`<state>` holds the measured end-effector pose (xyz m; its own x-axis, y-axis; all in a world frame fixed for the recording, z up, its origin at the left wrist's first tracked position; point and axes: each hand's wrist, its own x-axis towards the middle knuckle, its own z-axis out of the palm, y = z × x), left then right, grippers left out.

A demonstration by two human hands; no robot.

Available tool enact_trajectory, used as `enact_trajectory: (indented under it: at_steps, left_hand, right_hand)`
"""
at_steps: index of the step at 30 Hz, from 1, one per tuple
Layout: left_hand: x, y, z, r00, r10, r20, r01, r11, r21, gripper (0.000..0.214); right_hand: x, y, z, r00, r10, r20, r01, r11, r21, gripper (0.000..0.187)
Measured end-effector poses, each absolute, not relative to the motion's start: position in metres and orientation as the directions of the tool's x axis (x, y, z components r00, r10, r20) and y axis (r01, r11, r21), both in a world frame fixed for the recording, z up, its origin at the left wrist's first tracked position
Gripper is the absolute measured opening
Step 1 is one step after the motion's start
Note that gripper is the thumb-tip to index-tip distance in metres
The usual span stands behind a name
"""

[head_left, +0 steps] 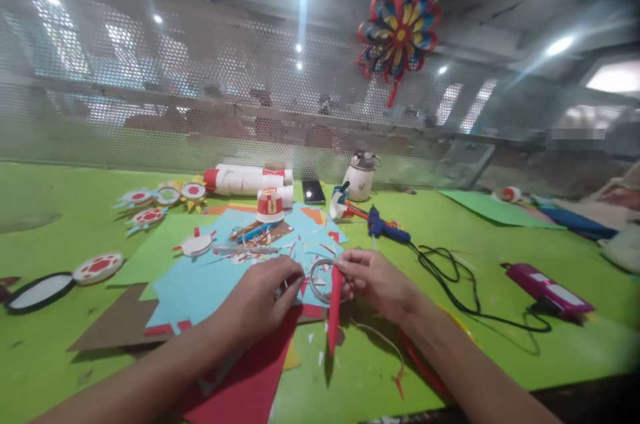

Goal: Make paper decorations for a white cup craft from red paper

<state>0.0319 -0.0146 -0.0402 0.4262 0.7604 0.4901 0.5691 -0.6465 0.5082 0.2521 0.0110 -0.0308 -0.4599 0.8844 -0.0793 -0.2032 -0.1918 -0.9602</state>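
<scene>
My left hand (265, 297) and my right hand (373, 281) meet over the green table (500, 257), both pinched on a small clear tape roll (320, 277). A long red paper strip (334, 311) hangs down from my right fingers, pointing toward me. Beneath my hands lie light blue paper sheets (200, 284) strewn with small red and white scraps, and a red paper sheet (245, 384) lies under my left forearm.
A blue glue gun (385, 227) lies behind my right hand; its black cord (460, 284) loops right toward a purple box (547, 287). Paper discs (97, 267), white rolls (245, 181), a phone (313, 191) and a white jar (360, 177) stand farther back. A paper flower (400, 27) hangs above.
</scene>
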Motion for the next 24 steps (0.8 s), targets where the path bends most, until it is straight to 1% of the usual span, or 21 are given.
enact_trajectory:
  at_steps: [3, 5, 6, 8, 9, 10, 12, 14, 19, 24]
  left_hand:
    - [0.036, -0.017, -0.042, 0.405, 0.779, 0.478, 0.523, -0.626, 0.578, 0.015]
    - [0.038, -0.017, -0.042, 0.351, 0.824, 0.444, 0.466, -0.566, 0.680, 0.014]
    - [0.039, -0.017, -0.041, 0.319, 0.860, 0.398, 0.415, -0.504, 0.757, 0.014]
    - [0.043, -0.018, -0.038, 0.289, 0.930, 0.225, 0.276, -0.306, 0.911, 0.017]
    - [0.045, -0.019, -0.037, 0.303, 0.946, 0.119, 0.198, -0.185, 0.963, 0.021]
    - [0.048, -0.021, -0.035, 0.334, 0.942, 0.023, 0.128, -0.070, 0.989, 0.024]
    - [0.052, -0.025, -0.033, 0.388, 0.916, -0.105, 0.035, 0.100, 0.994, 0.029]
    - [0.054, -0.030, -0.033, 0.413, 0.899, -0.148, -0.027, 0.174, 0.984, 0.031]
    - [0.055, -0.034, -0.033, 0.440, 0.884, -0.159, -0.083, 0.217, 0.973, 0.031]
    - [0.056, -0.034, -0.031, 0.415, 0.897, -0.150, -0.071, 0.196, 0.978, 0.028]
  right_hand:
    - [0.253, 0.012, -0.032, -0.460, 0.885, -0.073, -0.212, -0.189, -0.959, 0.024]
    - [0.253, 0.012, -0.032, -0.458, 0.887, -0.062, -0.215, -0.178, -0.960, 0.025]
    - [0.252, 0.011, -0.032, -0.457, 0.888, -0.054, -0.216, -0.170, -0.961, 0.026]
    - [0.251, 0.010, -0.030, -0.455, 0.890, -0.035, -0.214, -0.147, -0.966, 0.026]
    - [0.250, 0.008, -0.030, -0.452, 0.892, -0.025, -0.209, -0.133, -0.969, 0.025]
    - [0.249, 0.007, -0.029, -0.448, 0.894, -0.018, -0.200, -0.119, -0.973, 0.025]
    - [0.247, 0.004, -0.028, -0.435, 0.901, -0.004, -0.178, -0.090, -0.980, 0.026]
    - [0.246, 0.003, -0.029, -0.420, 0.908, 0.004, -0.154, -0.067, -0.986, 0.027]
    - [0.238, 0.002, -0.035, -0.419, 0.908, -0.005, -0.123, -0.063, -0.990, 0.030]
    - [0.231, 0.002, -0.039, -0.431, 0.902, -0.037, -0.125, -0.101, -0.987, 0.030]
